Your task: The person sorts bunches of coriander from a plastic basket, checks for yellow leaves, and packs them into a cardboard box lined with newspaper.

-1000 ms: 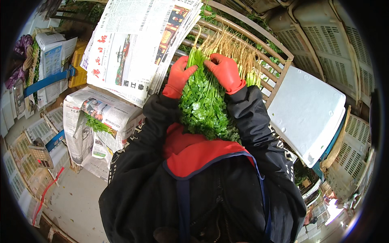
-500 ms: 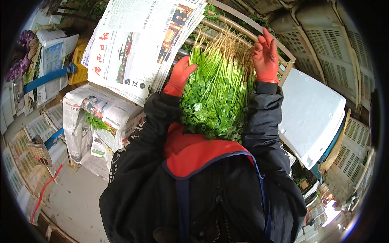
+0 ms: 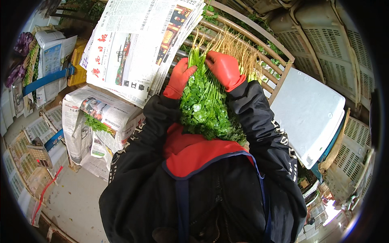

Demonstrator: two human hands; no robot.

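A large bundle of leafy green herbs [image 3: 206, 113] with pale stems and long brown roots lies on a slatted rack [image 3: 275, 81], its leaves toward my body. My left hand [image 3: 180, 79], in a red rubber glove, is closed at the left edge of the stems near the roots. My right hand [image 3: 223, 69], gloved the same, bends over the upper middle of the bundle with its fingers closed on stems; its fingertips are partly hidden among them.
A stack of newspapers [image 3: 133, 44] sits at upper left. Below are a newspaper-wrapped bundle [image 3: 101, 129] and a scale [image 3: 40, 158]. At far left are a yellow crate [image 3: 79, 65] and purple produce [image 3: 22, 44]. A white foam box [image 3: 308, 113] is at right, beside perforated crates [image 3: 332, 52].
My right hand lifted away to the upper right with spread fingers half a second ago; now it is back on the stems, left of there. My left hand stays at the bundle's left edge.
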